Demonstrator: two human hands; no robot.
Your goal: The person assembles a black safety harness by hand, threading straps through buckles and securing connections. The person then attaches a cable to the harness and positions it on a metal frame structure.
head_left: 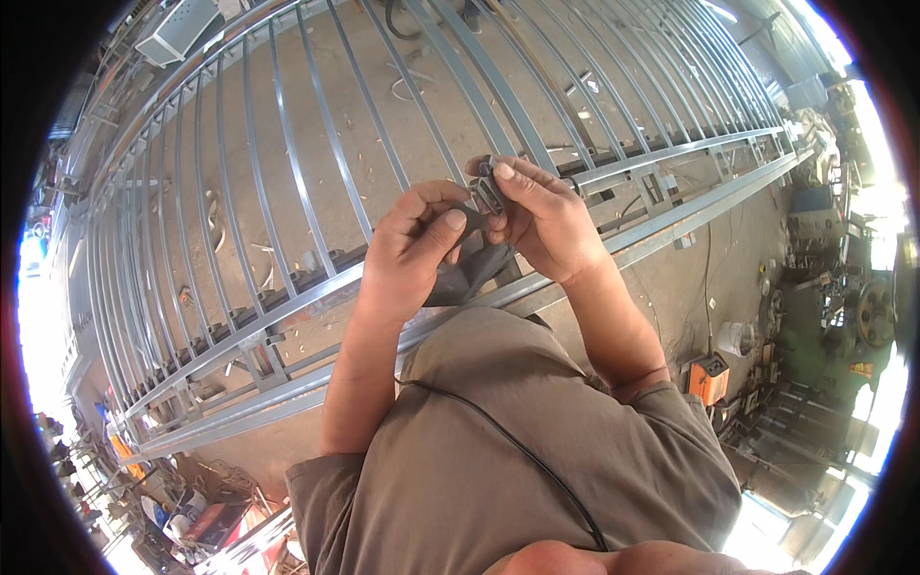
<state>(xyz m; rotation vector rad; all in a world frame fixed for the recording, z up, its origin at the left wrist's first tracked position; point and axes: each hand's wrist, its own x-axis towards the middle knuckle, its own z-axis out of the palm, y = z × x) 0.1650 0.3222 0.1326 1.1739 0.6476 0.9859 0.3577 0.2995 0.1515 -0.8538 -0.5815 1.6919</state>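
Note:
In front of my chest, both hands are raised close together over the near rails of a metal frame (345, 278). My right hand (556, 225) pinches a small dark grey metal piece (488, 195) between thumb and fingers; its exact kind I cannot make out. My left hand (412, 244) is closed, its thumb pressed on a dark, curved, strap-like piece (469, 226) beside the metal piece. Whether the two pieces are joined is hidden by the fingers. Below them hangs a dark, flexible-looking thing (470, 275), partly behind my hands.
The frame's many parallel silver bars reach away from me, wide to both sides. An orange box (709, 379) stands on the floor at right, near a white bucket-like container (736, 338). Machinery with a wheel (874, 313) is at far right. A black cable (498, 426) runs down my shirt.

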